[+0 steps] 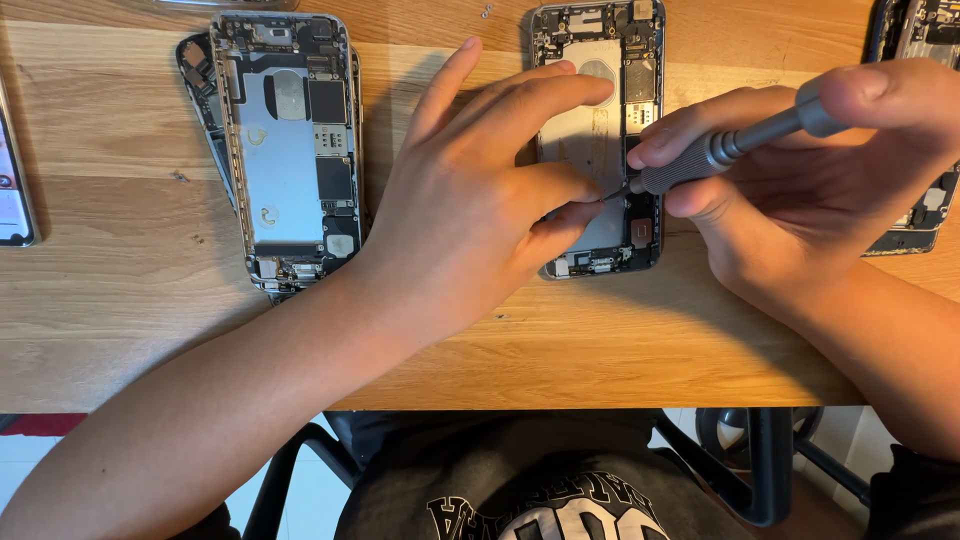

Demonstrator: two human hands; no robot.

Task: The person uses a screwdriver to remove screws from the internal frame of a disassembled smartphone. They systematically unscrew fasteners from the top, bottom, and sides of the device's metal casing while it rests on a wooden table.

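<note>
An opened phone housing (pixel 640 75) lies on the wooden table (pixel 120 300) in the upper middle, its metal plate and circuit parts showing. My left hand (pixel 470 200) rests over its left side, fingers spread, thumb and forefinger pinched near the tip of a grey precision screwdriver (pixel 730 145). My right hand (pixel 800 190) grips that screwdriver, forefinger pressed on its cap, the tip pointing down-left onto the housing's right edge.
A second opened phone housing (pixel 290 150) lies to the left, stacked on another frame. A phone's edge (pixel 15 190) shows at far left, and another stripped housing (pixel 925 30) sits at the far right behind my right hand. A black chair frame (pixel 760 470) is below the table edge.
</note>
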